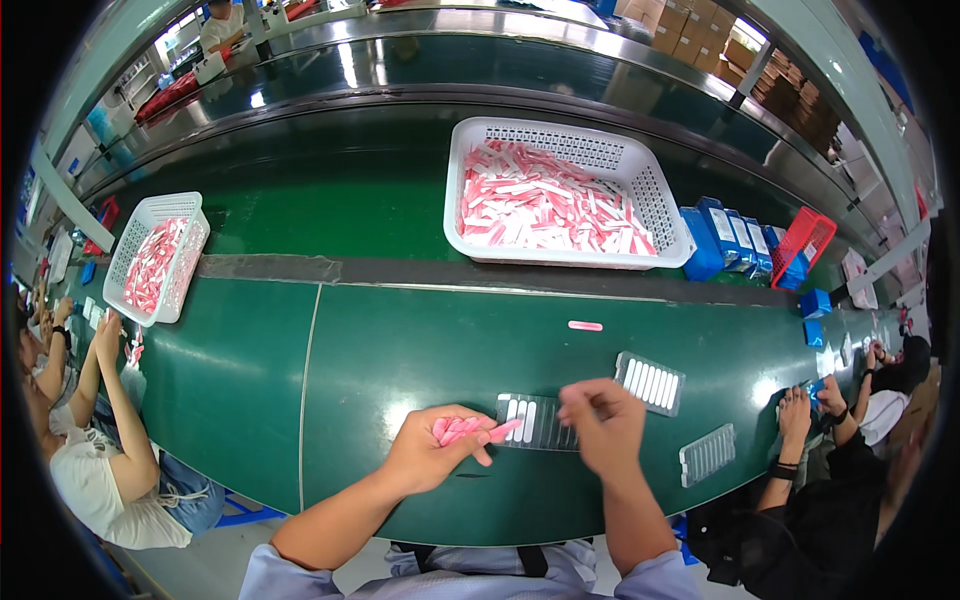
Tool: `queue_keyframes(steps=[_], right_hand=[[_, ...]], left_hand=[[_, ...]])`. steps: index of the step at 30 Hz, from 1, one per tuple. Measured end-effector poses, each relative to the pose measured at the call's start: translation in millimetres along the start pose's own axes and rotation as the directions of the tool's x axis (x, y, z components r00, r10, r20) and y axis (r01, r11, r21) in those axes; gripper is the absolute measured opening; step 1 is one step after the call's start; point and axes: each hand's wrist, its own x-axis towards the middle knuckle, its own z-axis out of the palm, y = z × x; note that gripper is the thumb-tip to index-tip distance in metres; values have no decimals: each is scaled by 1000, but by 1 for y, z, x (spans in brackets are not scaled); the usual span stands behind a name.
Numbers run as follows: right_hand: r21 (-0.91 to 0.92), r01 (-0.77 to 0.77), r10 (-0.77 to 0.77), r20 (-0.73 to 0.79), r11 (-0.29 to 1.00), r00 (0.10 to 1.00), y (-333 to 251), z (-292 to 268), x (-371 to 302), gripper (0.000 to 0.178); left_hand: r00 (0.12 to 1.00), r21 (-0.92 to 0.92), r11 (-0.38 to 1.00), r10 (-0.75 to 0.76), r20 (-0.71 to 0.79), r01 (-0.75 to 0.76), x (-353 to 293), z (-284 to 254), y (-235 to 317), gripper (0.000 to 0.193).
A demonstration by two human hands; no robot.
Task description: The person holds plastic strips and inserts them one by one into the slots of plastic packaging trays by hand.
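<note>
Pink strips [458, 431], held bunched in the closed left hand [422, 452] above the green table [400, 345], with one jutting past the fingertips toward the clear tray [553, 425]. Kept the right hand [608, 430] curled over the tray's right end; could not tell whether pinching a strip or bare. Saw white strips [529, 422] in the left slots only. Judged the step as loading the tray piece by piece, partway through, going by the full tray [650, 384] just beyond the right hand and the seemingly unfilled tray [708, 455] farther right. Probably called next for drawing the jutting strip free with right thumb and finger, then laying it squarely in the nearest vacant slot. Noted also more pieces heaped in the white basket [650, 200] beyond.
</note>
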Motion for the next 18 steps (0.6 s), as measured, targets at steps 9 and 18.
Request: queue_keyframes(steps=[9,18], right_hand=[[-45,3,4,157,999,988,-4,5,-5,6],[-685,628,-471,445,369,762,-24,-31,-3,9]], left_hand=[[999,23,999,34,13,-34,0,4,-5,16],[999,32,999,33,-15,-33,0,3,-3,14]])
